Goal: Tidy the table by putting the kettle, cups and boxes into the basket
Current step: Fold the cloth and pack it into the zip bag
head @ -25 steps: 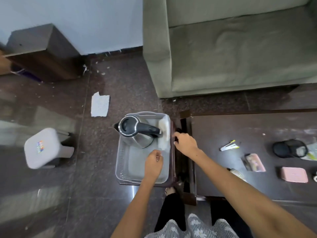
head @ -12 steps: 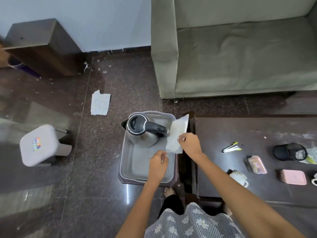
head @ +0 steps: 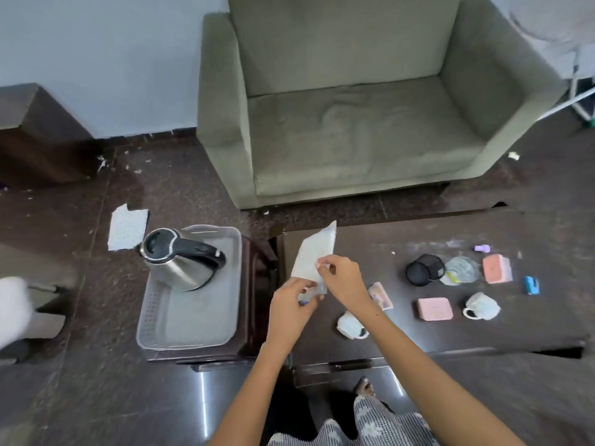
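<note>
A: From the head view, what's in hand?

B: Both hands meet over the table's [head: 418, 346] near-left corner. The right hand [head: 343, 278] pinches a white paper sheet [head: 314, 255]; the left hand [head: 291, 309], just below it, curls its fingers around something small I can't make out.

A: And the task's things?

B: The kettle [head: 178, 260] already stands in the basket [head: 190, 323], left of the hands. Two cups [head: 351, 326] [head: 481, 305] and pink boxes [head: 434, 309] [head: 495, 268] wait to the right. I'd judge a freed hand next reaches the nearest cup

Kettle [head: 180, 262] in basket [head: 190, 320], at nine o'clock of worktop [head: 402, 336]. Cups [head: 351, 326] and boxes [head: 434, 309] on worktop, at three o'clock.
</note>
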Available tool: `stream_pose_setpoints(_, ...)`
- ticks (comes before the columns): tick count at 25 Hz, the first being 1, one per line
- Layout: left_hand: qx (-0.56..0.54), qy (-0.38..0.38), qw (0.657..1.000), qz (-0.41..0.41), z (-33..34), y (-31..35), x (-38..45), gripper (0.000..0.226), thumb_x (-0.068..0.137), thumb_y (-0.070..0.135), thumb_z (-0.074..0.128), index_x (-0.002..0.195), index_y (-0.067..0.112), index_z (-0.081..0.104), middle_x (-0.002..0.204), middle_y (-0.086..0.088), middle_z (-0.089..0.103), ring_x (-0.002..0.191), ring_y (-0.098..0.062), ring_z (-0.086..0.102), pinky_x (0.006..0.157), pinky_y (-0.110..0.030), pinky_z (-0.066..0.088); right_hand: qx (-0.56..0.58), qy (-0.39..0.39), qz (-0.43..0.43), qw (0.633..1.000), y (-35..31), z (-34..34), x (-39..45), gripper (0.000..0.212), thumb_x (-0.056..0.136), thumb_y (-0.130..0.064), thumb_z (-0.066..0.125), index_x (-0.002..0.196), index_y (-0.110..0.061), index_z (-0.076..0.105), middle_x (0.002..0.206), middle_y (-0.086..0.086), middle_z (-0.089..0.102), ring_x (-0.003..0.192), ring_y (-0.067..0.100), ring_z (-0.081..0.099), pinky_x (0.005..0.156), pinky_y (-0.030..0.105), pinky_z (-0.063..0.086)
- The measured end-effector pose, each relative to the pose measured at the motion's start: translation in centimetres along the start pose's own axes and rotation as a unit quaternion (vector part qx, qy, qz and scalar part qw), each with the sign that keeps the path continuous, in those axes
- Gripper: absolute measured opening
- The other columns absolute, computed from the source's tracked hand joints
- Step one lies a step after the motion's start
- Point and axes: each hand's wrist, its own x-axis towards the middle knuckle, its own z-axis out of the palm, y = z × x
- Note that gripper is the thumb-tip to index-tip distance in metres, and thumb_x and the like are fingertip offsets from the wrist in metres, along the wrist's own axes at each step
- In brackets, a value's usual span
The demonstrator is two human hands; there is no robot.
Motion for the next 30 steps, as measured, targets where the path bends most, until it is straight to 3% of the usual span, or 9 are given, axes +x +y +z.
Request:
stream_pose_setpoints(3,-0.012,0.048,0.999,0.008,3.4,3.5,-0.2,0.013,0.080,0.006,0.066,0.086,0.016,0.072,0.085,0.004,0.070,0.073,-0.007,0.063,0.067,-0.022,0.050,0.055,-0.013,-0.005,0.998,2.4,-4.4,-1.0,0.029,0.095,-0.017,0.049,0.120,-0.012,0.063,0.107,0.010,0.070,0.093,0.021,0.064,0.087,0.025,0.045)
stream_pose_setpoints(7,-0.082,0.070,0.994,-0.034,5.4,6.2,1.0,0.009,0.086,0.019,0.064,0.085,0.020,0.073,0.074,0.005,0.072,0.069,-0.010,0.066,0.064,-0.030,0.053,0.125,-0.058,-0.045,0.989,5.1,-7.4,-2.8,0.048,0.093,-0.010,0.049,0.139,-0.018,0.039,0.113,-0.001,0.060,0.098,0.019,0.064,0.084,0.028,0.050)
stream_pose_setpoints(12,-0.095,0.066,0.992,-0.041,5.2,8.2,1.3,0.008,0.085,0.015,0.067,0.084,0.016,0.074,0.072,0.003,0.072,0.068,-0.007,0.065,0.063,-0.019,0.049,-0.072,-0.001,-0.132,0.989,7.3,-8.1,-3.9,0.046,0.077,-0.035,0.072,0.119,-0.022,0.057,0.116,-0.013,0.060,0.097,0.004,0.060,0.073,0.024,0.047)
stream_pose_setpoints(15,-0.087,0.052,0.994,-0.031,4.4,7.8,0.9,0.009,0.085,0.013,0.067,0.086,0.016,0.075,0.076,0.006,0.073,0.072,-0.002,0.066,0.066,-0.016,0.051,-0.105,0.057,-0.147,0.982,7.4,-8.2,-3.8,0.025,0.080,-0.028,0.070,0.103,-0.021,0.065,0.104,-0.008,0.066,0.089,0.014,0.065,0.067,0.027,0.047)
stream_pose_setpoints(17,-0.076,0.045,0.996,-0.028,3.7,7.3,0.9,0.008,0.085,0.016,0.068,0.086,0.017,0.076,0.076,0.009,0.072,0.072,-0.003,0.066,0.067,-0.022,0.052,-0.113,0.101,-0.163,0.975,7.3,-8.0,-3.7,0.011,0.082,-0.021,0.066,0.092,-0.019,0.067,0.095,-0.006,0.068,0.081,0.018,0.066,0.060,0.025,0.044)
stream_pose_setpoints(20,-0.041,0.043,0.997,-0.052,2.9,6.0,0.8,0.009,0.084,0.021,0.068,0.088,0.019,0.076,0.076,0.010,0.071,0.072,-0.005,0.066,0.070,-0.034,0.056,-0.123,0.157,-0.183,0.963,6.8,-8.2,-3.4,0.013,0.081,-0.010,0.064,0.087,-0.021,0.068,0.089,-0.007,0.068,0.074,0.017,0.065,0.054,0.020,0.038)
stream_pose_setpoints(23,0.012,0.036,0.997,-0.065,2.0,4.8,0.3,0.017,0.082,0.022,0.070,0.098,0.022,0.074,0.086,0.009,0.073,0.081,-0.008,0.066,0.076,-0.038,0.055,-0.116,0.147,-0.228,0.956,5.6,-8.5,-2.8,0.023,0.080,-0.002,0.060,0.090,-0.022,0.069,0.091,-0.007,0.064,0.071,0.012,0.060,0.054,0.018,0.037)
stream_pose_setpoints(26,0.047,0.044,0.998,-0.021,1.5,5.2,-0.3,0.041,0.076,0.020,0.075,0.116,0.021,0.066,0.106,0.011,0.069,0.097,-0.006,0.060,0.086,-0.026,0.049,-0.094,0.115,-0.257,0.955,3.6,-8.1,-2.6,0.024,0.081,-0.002,0.060,0.094,-0.020,0.069,0.090,-0.005,0.065,0.072,0.011,0.060,0.056,0.024,0.045)
stream_pose_setpoints(30,0.036,0.077,0.996,0.037,1.3,6.8,-0.1,0.025,0.077,0.027,0.075,0.101,0.021,0.074,0.097,0.008,0.073,0.093,-0.008,0.061,0.080,-0.027,0.050,-0.062,0.043,-0.239,0.968,1.9,-7.1,-2.9,0.020,0.080,-0.010,0.068,0.097,-0.013,0.059,0.084,-0.005,0.072,0.078,0.014,0.066,0.067,0.028,0.049)
